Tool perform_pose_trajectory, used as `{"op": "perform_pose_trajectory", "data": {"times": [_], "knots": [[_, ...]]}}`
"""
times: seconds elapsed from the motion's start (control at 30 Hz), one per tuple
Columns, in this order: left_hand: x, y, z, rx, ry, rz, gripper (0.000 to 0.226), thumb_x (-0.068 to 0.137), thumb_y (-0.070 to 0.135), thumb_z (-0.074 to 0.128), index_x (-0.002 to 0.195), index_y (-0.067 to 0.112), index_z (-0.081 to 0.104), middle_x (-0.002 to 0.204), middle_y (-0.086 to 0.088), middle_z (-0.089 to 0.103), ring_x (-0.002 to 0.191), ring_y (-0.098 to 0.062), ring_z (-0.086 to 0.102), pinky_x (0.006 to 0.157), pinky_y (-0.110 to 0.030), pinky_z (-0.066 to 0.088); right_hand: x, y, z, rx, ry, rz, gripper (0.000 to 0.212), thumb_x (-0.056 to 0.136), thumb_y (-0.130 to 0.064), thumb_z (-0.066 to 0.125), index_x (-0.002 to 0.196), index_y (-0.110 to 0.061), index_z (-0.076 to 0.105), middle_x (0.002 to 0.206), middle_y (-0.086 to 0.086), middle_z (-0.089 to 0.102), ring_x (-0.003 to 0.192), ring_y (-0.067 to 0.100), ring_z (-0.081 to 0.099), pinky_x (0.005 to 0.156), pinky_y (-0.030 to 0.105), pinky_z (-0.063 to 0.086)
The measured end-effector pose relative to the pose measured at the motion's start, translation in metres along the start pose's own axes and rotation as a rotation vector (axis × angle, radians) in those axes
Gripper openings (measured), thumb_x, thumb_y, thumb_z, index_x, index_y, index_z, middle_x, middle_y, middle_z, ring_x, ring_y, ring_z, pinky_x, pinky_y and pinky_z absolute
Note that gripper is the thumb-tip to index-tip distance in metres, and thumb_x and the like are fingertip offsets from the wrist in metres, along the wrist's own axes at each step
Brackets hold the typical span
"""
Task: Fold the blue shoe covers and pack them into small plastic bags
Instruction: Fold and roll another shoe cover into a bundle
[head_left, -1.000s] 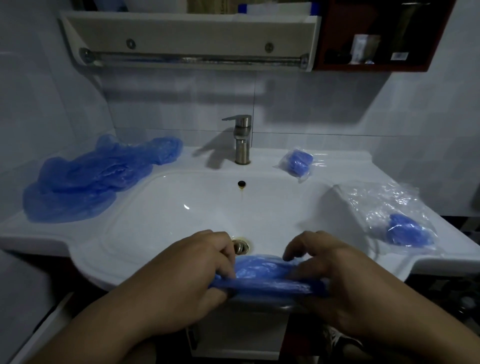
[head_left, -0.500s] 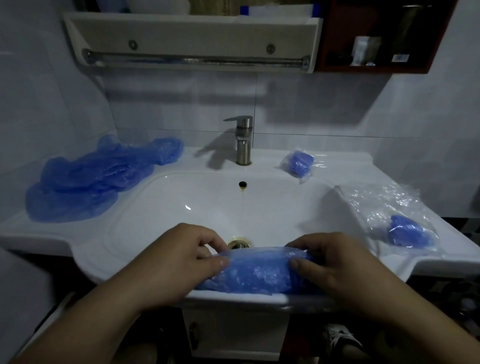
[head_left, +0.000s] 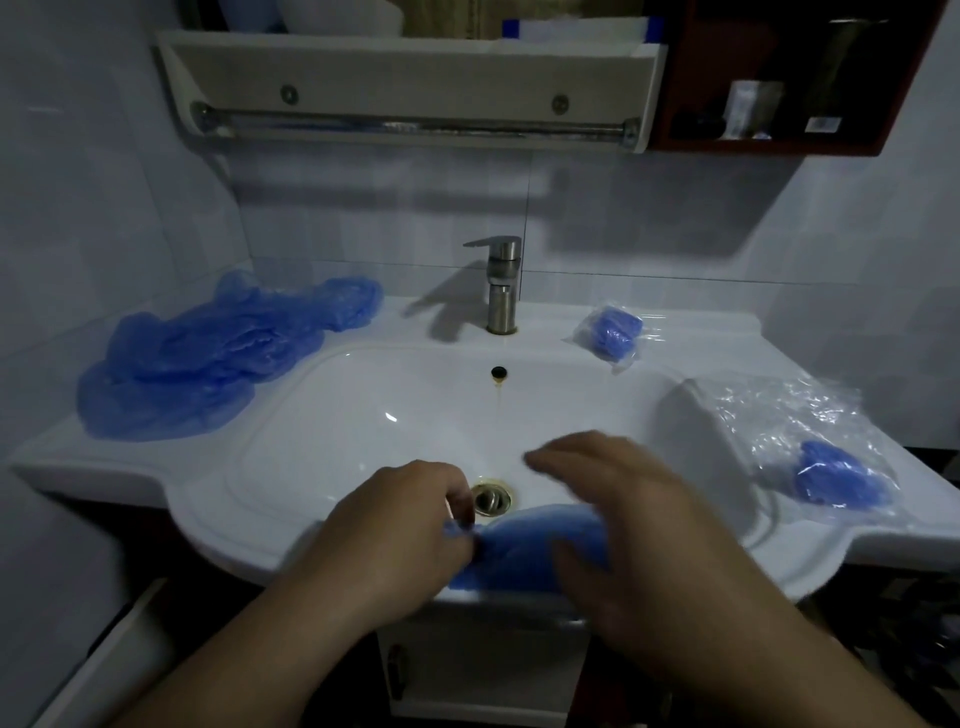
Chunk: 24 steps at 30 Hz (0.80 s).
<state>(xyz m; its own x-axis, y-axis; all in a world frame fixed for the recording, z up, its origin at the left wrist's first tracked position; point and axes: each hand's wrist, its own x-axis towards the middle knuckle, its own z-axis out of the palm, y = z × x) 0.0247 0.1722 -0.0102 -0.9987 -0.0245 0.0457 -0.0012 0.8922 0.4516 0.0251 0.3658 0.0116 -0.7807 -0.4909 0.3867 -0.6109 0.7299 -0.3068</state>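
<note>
Blue shoe cover (head_left: 530, 551) on the sink (head_left: 260, 519) front rim, just before the drain (head_left: 491, 500). The left hand (head_left: 400, 535) pinches its left end; the blurred right hand (head_left: 628, 525) curves over it, grip unclear.

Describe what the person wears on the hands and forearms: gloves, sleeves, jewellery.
Nothing visible. The left hand and right hand are ungloved, with no ring, watch or band showing. The forearms are uncovered down to the bottom edge; no sleeve in view. Motion blur on the right hand could hide a thin ring.
</note>
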Motion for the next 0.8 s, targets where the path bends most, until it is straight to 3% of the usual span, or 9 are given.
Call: {"op": "perform_pose_trajectory", "data": {"times": [0.07,0.13,0.2,0.27,0.37,0.5,0.63,0.73,0.8], "knots": [[0.000,-0.001,-0.001,0.010,-0.002,0.017,0.015,0.083,0.033,0.073,0.083,0.034,0.058,0.084,0.010,0.066,0.077,-0.007,0.064,0.068,-0.024,0.052,0.001,-0.017,0.022,-0.022,-0.047,-0.105,0.047,0.077,-0.035,0.057,0.123,-0.028,0.061,0.118,-0.012,0.063,0.109,0.006,0.057,0.101,0.011,0.027],[-0.001,-0.001,-0.001,-0.016,0.000,0.015,0.010,0.085,0.033,0.069,0.087,0.033,0.059,0.082,0.008,0.067,0.075,-0.008,0.065,0.067,-0.024,0.052,0.001,-0.023,0.047,-0.109,-0.133,-0.071,0.066,0.083,-0.055,0.030,0.140,-0.026,0.045,0.134,-0.009,0.056,0.124,0.010,0.051,0.108,0.020,0.016],[-0.003,0.000,-0.002,0.008,-0.004,0.017,0.016,0.086,0.042,0.068,0.096,0.036,0.056,0.085,0.009,0.065,0.076,-0.006,0.063,0.073,-0.023,0.053,-0.002,-0.016,0.058,-0.243,-0.221,0.005,0.087,0.073,-0.064,0.009,0.145,-0.023,0.036,0.139,-0.002,0.052,0.128,0.017,0.049,0.113,0.032,0.024],[-0.004,-0.003,-0.003,0.057,-0.036,0.013,0.028,0.085,0.050,0.068,0.104,0.040,0.051,0.093,0.010,0.063,0.081,-0.006,0.060,0.077,-0.023,0.052,-0.003,-0.009,0.051,-0.306,-0.218,0.026,0.084,0.076,-0.069,0.009,0.141,-0.027,0.041,0.126,0.001,0.059,0.114,0.022,0.059,0.104,0.041,0.039],[-0.001,-0.008,-0.008,0.129,-0.082,-0.017,0.031,0.088,0.054,0.063,0.112,0.039,0.050,0.098,0.013,0.061,0.084,-0.006,0.059,0.075,-0.021,0.049,-0.009,-0.001,0.032,-0.255,-0.407,0.041,0.102,0.062,-0.082,-0.010,0.150,-0.036,0.012,0.144,-0.008,0.042,0.128,0.016,0.043,0.113,0.037,0.027],[0.002,-0.023,-0.008,0.328,-0.025,-0.008,0.013,0.099,0.042,0.050,0.102,0.029,0.052,0.095,0.009,0.058,0.082,-0.007,0.057,0.075,-0.026,0.048,-0.010,0.012,0.019,-0.158,-0.423,0.072,0.103,0.063,-0.080,-0.025,0.148,-0.043,0.018,0.139,-0.019,0.045,0.122,0.007,0.044,0.107,0.027,0.032],[0.006,-0.039,-0.008,0.463,0.033,-0.006,0.016,0.095,0.019,0.053,0.107,0.029,0.048,0.106,0.006,0.049,0.095,-0.012,0.049,0.081,-0.029,0.047,-0.010,0.012,0.027,-0.117,-0.315,0.084,0.048,0.099,-0.056,0.016,0.143,-0.043,0.031,0.128,-0.015,0.054,0.112,0.010,0.050,0.099,0.029,0.038],[0.006,-0.030,-0.009,0.225,0.211,0.090,0.028,0.097,0.017,0.053,0.116,0.037,0.052,0.117,0.016,0.051,0.103,-0.003,0.050,0.088,-0.024,0.047,-0.009,0.011,0.029,-0.124,-0.304,0.077,0.044,0.100,-0.052,0.022,0.142,-0.041,0.033,0.125,-0.012,0.056,0.109,0.010,0.051,0.097,0.029,0.038],[0.001,-0.016,-0.012,0.009,0.158,0.258,0.022,0.101,0.029,0.049,0.119,0.041,0.055,0.121,0.024,0.052,0.110,0.005,0.050,0.095,-0.018,0.044,-0.009,0.011,0.030,-0.114,-0.299,0.072,0.046,0.100,-0.052,0.023,0.143,-0.039,0.032,0.128,-0.012,0.055,0.111,0.011,0.051,0.098,0.030,0.037]]}}
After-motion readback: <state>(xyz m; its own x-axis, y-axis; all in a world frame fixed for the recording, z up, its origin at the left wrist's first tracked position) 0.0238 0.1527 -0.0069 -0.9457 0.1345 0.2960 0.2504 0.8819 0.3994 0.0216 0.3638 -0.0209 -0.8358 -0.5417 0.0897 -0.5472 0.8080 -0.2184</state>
